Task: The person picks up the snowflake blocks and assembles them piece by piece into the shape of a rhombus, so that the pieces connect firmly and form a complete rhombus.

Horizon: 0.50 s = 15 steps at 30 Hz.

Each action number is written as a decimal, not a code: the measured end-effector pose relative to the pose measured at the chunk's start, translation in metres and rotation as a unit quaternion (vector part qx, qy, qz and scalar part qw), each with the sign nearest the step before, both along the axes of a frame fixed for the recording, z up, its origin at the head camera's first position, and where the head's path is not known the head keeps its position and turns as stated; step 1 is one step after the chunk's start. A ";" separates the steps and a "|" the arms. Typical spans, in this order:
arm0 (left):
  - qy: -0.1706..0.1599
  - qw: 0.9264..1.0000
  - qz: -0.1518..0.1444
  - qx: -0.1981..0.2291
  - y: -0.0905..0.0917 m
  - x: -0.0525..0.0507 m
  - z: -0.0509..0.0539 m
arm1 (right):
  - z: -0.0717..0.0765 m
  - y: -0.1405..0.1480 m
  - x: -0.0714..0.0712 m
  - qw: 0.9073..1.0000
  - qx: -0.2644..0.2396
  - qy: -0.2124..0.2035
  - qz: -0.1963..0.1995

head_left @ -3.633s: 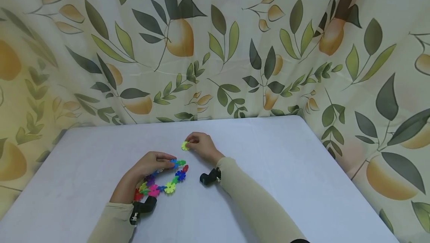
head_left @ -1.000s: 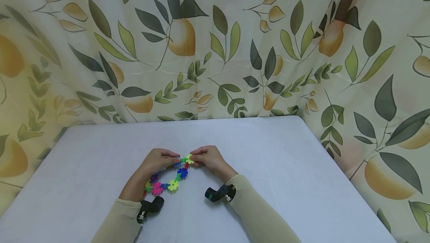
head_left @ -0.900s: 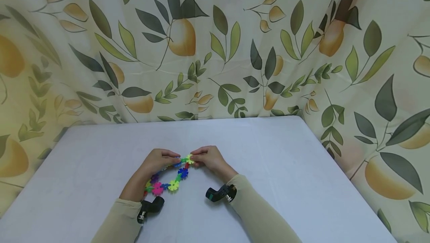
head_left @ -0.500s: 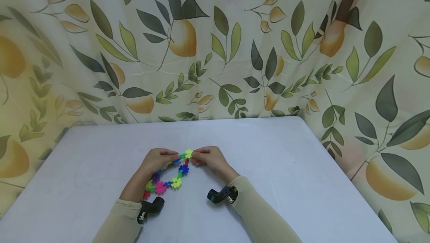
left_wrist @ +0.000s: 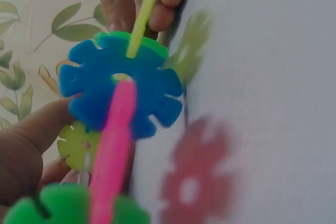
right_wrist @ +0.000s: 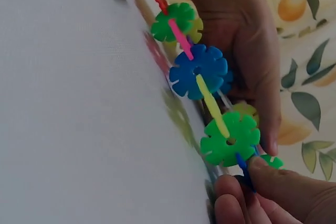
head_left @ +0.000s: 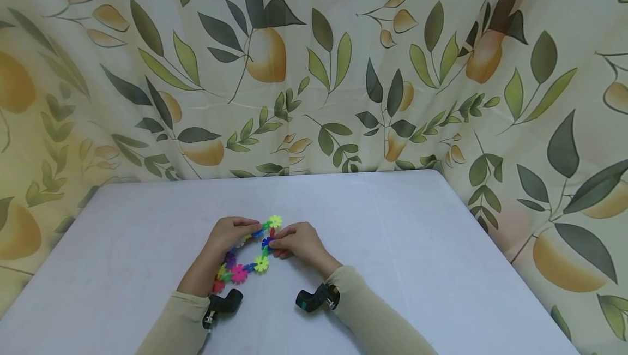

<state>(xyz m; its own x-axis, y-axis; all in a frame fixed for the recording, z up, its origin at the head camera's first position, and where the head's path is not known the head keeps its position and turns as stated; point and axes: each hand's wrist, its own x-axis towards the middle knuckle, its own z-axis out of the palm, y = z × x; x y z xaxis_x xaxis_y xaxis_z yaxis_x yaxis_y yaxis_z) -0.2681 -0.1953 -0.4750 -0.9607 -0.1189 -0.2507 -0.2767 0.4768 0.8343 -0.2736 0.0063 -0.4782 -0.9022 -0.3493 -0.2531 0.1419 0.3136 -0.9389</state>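
A ring of colourful flower-shaped plastic discs, notched and slotted into one another, stands between both hands in the head view. My left hand (head_left: 227, 240) pinches the ring's upper left, at a blue disc (head_left: 257, 233). With thumb and fingers, my right hand (head_left: 301, 243) pinches a dark blue disc (head_left: 266, 242) on the right side. A yellow disc (head_left: 275, 221) at the top sits beside a red disc (head_left: 272, 232); whether they are joined I cannot tell. Lower down are a pink disc (head_left: 239, 273) and another yellow disc (head_left: 261, 264). The right wrist view shows green (right_wrist: 231, 139) and blue (right_wrist: 198, 72) discs linked edgewise.
A white-covered table (head_left: 382, 235) lies under the hands, its far edge against a curtain (head_left: 333, 88) printed with fruit and leaves. Black wrist cameras sit on the left (head_left: 224, 301) and right (head_left: 314, 296) wrists, close to the ring.
My right hand brought the yellow disc to the top of the ring, then let it go and moved down to the dark blue disc. My left hand keeps its hold.
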 end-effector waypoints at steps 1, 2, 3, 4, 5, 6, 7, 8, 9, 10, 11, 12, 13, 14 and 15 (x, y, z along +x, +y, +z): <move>-0.002 1.000 0.004 0.006 0.001 0.000 0.000 | 0.000 0.000 0.000 1.000 -0.003 -0.005 -0.001; -0.005 1.000 0.007 0.012 0.002 0.001 0.000 | 0.000 0.001 -0.001 1.000 -0.006 -0.009 -0.004; -0.007 1.000 0.011 0.020 0.003 0.001 0.000 | 0.000 0.002 -0.001 1.000 -0.009 -0.012 -0.007; -0.010 0.999 0.014 0.029 0.004 0.002 0.000 | 0.000 0.003 -0.002 1.000 -0.012 -0.016 -0.010; -0.014 0.999 0.018 0.037 0.005 0.003 0.001 | 0.000 0.004 -0.003 1.000 -0.013 -0.017 -0.012; -0.018 0.999 0.020 0.046 0.007 0.003 0.002 | 0.000 0.005 -0.005 1.000 -0.014 -0.018 -0.014; -0.020 0.998 0.020 0.052 0.008 0.004 0.002 | 0.000 0.007 -0.006 1.000 -0.014 -0.017 -0.015; -0.021 0.998 0.020 0.058 0.009 0.005 0.003 | 0.001 0.008 -0.006 1.000 -0.013 -0.016 -0.015; -0.022 0.998 0.020 0.062 0.010 0.005 0.003 | 0.001 0.009 -0.007 1.000 -0.013 -0.015 -0.014; -0.022 0.997 0.020 0.065 0.012 0.006 0.004 | 0.001 0.010 -0.008 1.000 -0.013 -0.013 -0.013; -0.022 0.997 0.018 0.066 0.012 0.006 0.005 | 0.002 0.011 -0.008 1.000 -0.014 -0.012 -0.011; -0.018 0.998 0.014 0.061 0.013 0.006 0.005 | 0.002 0.012 -0.009 1.000 -0.015 -0.012 -0.010; -0.013 0.999 0.010 0.052 0.013 0.006 0.005 | 0.002 0.013 -0.010 1.000 -0.014 -0.011 -0.010; -0.011 0.999 0.008 0.046 0.013 0.006 0.006 | 0.003 0.015 -0.010 1.000 -0.017 -0.010 -0.010; -0.009 0.999 0.007 0.041 0.014 0.006 0.006 | 0.002 0.016 -0.011 1.000 -0.017 -0.009 -0.011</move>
